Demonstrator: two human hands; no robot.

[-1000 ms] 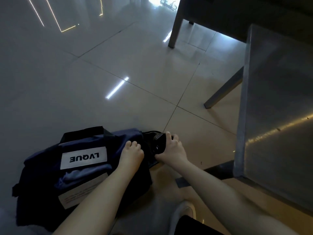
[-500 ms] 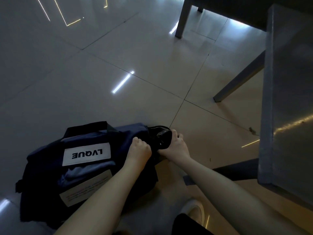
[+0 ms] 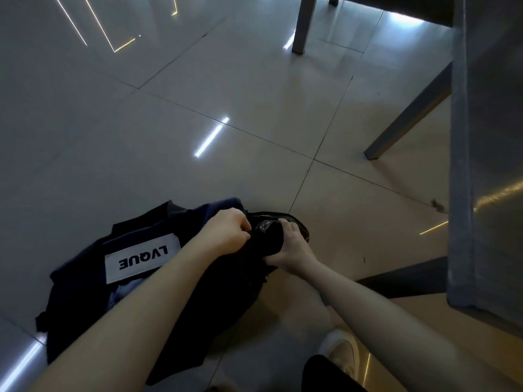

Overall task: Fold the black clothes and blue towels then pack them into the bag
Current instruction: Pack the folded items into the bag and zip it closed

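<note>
A dark navy bag (image 3: pixel 85 295) with a white LVQUE label lies on the tiled floor at the lower left. A strip of light blue towel (image 3: pixel 124 291) shows inside it below the label. My left hand (image 3: pixel 229 234) pinches something small at the bag's right end, likely a zipper pull. My right hand (image 3: pixel 294 248) grips the black end of the bag (image 3: pixel 268 239) from the right side. The black clothes are hidden from view.
A grey table (image 3: pixel 486 165) stands close on the right, with its legs (image 3: pixel 407 114) slanting over the floor. Another leg (image 3: pixel 301 24) stands at the top. My white shoe (image 3: pixel 341 353) is at the bottom, near the bag.
My left hand has slid right along the bag's top to its right end. My right hand has shifted down around the black end. The view has moved closer.
</note>
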